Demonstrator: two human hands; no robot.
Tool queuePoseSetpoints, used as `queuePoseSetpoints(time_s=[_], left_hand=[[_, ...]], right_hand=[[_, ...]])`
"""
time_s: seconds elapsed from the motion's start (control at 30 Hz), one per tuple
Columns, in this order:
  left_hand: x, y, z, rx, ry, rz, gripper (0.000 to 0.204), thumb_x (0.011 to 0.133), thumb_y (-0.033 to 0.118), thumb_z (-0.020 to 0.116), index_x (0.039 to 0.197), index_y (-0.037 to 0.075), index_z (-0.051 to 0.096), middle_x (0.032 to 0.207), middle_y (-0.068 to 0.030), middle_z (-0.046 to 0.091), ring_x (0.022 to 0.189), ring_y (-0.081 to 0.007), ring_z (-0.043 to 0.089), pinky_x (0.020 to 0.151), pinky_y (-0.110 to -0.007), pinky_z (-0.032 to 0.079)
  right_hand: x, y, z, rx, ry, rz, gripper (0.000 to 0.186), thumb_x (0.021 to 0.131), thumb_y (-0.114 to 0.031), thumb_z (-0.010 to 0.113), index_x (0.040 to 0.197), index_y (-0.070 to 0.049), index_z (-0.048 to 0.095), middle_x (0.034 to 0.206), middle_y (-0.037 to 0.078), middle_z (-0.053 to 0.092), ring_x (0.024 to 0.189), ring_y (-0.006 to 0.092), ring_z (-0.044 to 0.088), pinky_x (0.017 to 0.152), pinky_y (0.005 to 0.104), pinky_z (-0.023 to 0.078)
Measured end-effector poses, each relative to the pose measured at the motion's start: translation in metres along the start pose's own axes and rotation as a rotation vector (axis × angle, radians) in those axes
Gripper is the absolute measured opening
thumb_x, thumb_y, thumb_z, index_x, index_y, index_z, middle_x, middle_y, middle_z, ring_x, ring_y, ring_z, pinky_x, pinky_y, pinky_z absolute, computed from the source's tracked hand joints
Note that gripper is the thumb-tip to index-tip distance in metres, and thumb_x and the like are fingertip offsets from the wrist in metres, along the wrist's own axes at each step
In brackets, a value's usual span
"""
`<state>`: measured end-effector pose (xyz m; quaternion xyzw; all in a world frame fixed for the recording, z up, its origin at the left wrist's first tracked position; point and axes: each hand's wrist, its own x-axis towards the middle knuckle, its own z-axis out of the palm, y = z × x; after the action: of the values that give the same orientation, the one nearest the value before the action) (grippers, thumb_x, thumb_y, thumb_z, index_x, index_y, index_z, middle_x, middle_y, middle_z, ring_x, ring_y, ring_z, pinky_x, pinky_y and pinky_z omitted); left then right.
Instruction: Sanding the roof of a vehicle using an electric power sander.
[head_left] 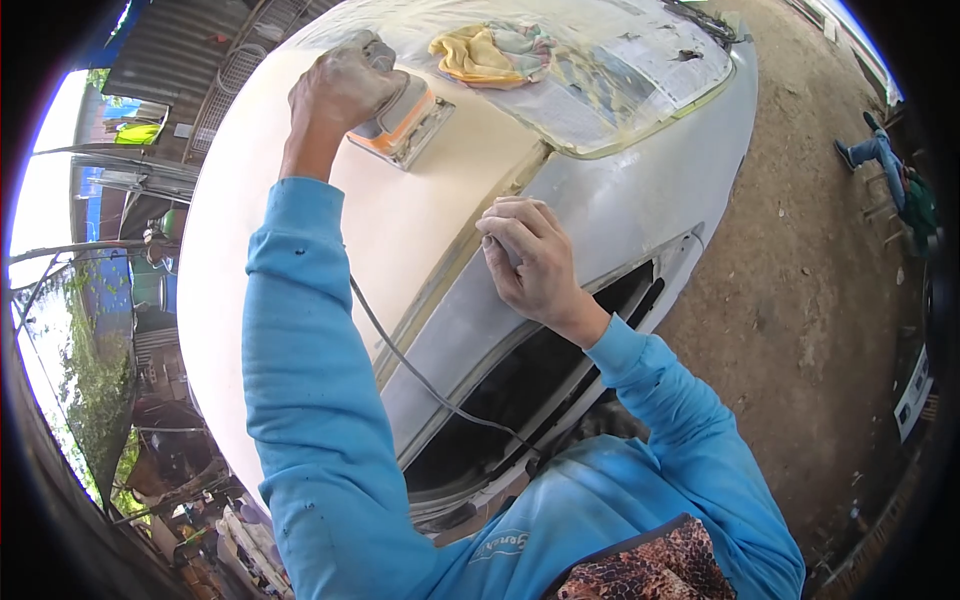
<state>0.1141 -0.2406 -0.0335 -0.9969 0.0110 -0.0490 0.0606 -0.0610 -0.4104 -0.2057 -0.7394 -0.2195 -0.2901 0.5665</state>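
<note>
My left hand point(345, 85) is wrapped round the top of an electric sander point(395, 115) with a grey and orange body. The sander's flat pad rests on the cream-coloured roof point(300, 230) of a car. A dark power cord point(400, 355) runs across the roof and over the side window towards my body. My right hand point(535, 255) is held over the roof's side edge, fingers loosely curled in and thumb against the index finger, with nothing visible in it. Ahead, a yellow cloth point(490, 55) lies bunched at the top of the plastic-covered windscreen point(620, 90).
Grey bodywork point(640, 180) and a dark side window point(500, 400) slope down on the right. Bare dirt ground point(790, 300) lies beyond, where a person point(900, 180) sits at the far right. Corrugated metal sheets point(165, 65) and clutter stand at the left.
</note>
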Motion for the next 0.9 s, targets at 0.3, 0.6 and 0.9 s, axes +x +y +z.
queuePoseSetpoints(time_s=[0.3,0.6,0.9], left_hand=[[-0.061,0.052,-0.005,-0.080,0.029,0.170,0.058,0.078,0.045,0.074,0.127,0.014,0.068,0.117,-0.0115,0.074,0.107,-0.0337,0.071,0.094,-0.044,0.056],[-0.018,0.002,0.000,0.023,0.019,0.004,0.071,0.077,0.054,0.073,0.136,0.015,0.064,0.127,-0.0169,0.071,0.116,-0.0348,0.068,0.101,-0.043,0.053],[-0.059,0.062,-0.003,-0.024,0.074,0.203,0.052,0.080,0.045,0.071,0.123,0.017,0.070,0.109,-0.0120,0.076,0.100,-0.0320,0.074,0.088,-0.043,0.058]], right_hand=[[-0.007,0.011,-0.013,0.089,0.002,0.030,0.015,0.085,0.002,0.067,0.099,-0.004,0.066,0.102,0.011,0.066,0.099,0.0330,0.064,0.086,0.0426,0.053],[0.008,0.040,-0.033,-0.177,-0.048,-0.038,0.022,0.084,-0.006,0.069,0.106,-0.006,0.069,0.113,0.010,0.068,0.113,0.0335,0.062,0.098,0.0447,0.048],[0.004,0.048,-0.037,-0.189,-0.032,-0.028,0.026,0.083,-0.006,0.070,0.109,-0.005,0.070,0.116,0.011,0.070,0.114,0.0347,0.062,0.100,0.0445,0.048]])
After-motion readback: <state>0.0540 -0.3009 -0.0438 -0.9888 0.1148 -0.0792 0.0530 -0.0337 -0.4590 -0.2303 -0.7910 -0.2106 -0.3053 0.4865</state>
